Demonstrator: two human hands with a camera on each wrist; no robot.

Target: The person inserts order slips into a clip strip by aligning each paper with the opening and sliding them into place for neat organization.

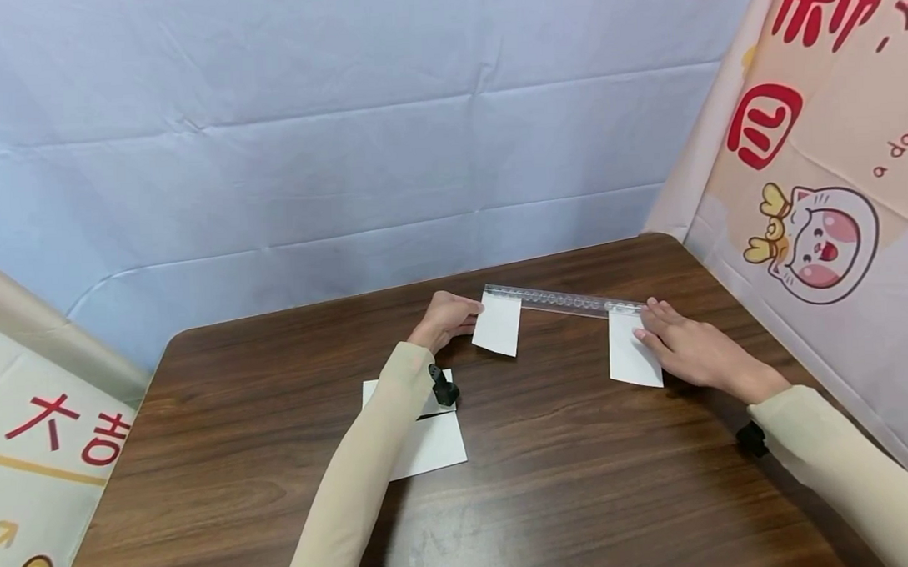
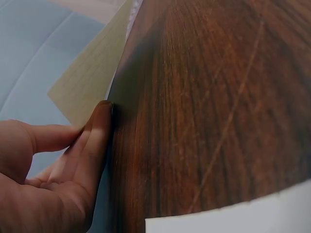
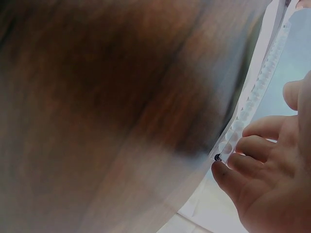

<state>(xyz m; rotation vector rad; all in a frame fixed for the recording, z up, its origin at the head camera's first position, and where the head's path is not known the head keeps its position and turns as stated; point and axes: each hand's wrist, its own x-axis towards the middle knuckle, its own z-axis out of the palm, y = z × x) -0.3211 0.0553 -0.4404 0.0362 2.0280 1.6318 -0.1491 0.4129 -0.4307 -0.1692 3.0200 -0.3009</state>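
A clear plastic ruler (image 1: 563,300) with a row of cut-out shapes lies toward the table's back edge. Near its left end is a white paper card (image 1: 498,322), and a second white card (image 1: 633,348) is at its right end, both overlapping the ruler in the head view. My left hand (image 1: 450,315) pinches the left card's side edge between thumb and fingers, as the left wrist view shows at the card's corner (image 2: 90,73). My right hand (image 1: 689,342) rests with extended fingers on the ruler's right end, its thumb over the right card's edge.
Further white paper pieces (image 1: 437,447) lie on the brown wood-grain table (image 1: 559,497), partly hidden beneath my left forearm. A pale blue cloth (image 1: 329,154) hangs behind the table, and a printed cloth (image 1: 833,162) hangs along the right side.
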